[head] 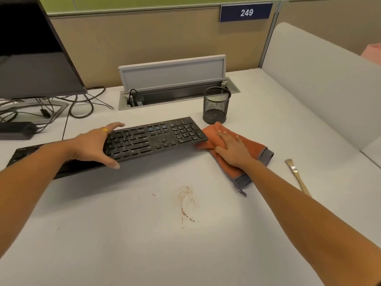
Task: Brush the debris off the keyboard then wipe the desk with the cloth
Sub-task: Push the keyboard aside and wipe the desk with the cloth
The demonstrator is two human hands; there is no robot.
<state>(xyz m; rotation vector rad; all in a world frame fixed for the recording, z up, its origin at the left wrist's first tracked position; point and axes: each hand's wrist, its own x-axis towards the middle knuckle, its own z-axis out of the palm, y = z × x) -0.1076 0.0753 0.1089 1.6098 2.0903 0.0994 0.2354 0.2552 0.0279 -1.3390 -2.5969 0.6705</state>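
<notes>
A: Where's the keyboard (148, 139) rn?
B: Mid table (123, 244), lying at a slant, numpad end farther away. The left hand (90, 145) grips it approx. at its middle: thumb on the near edge, fingers (115, 125) spread over the top row and far edge, gold ring (105, 131) on one of them.
A: Flat on the table?
B: Can't say for sure. There's a wide shadow along its near edge, so it may be tipped up a bit.
A: And the cloth (254, 148)?
B: Orange w/ grey trim, bunched on the table right at the keyboard's numpad end, one corner touching that end. The right hand (233, 150) lies on top, palm down, fingers (223, 137) straight and close together, pressing it flat.
A: Brush (298, 176)?
B: Lies on the table to the right of the keyboard, beyond the cloth, bristles pointing away, apart from both hands.
A: Debris (185, 203)?
B: Reddish-brown crumbs and a smear on the table in front of the keyboard, between the two forearms.
A: Other stuff?
B: Black mesh cup (216, 106) just behind the numpad end, near the cloth's far tip. Open cable box (173, 79) farther behind the keyboard, lid up. Monitor (31, 58) and tangled cables (82, 108) behind its left end.
</notes>
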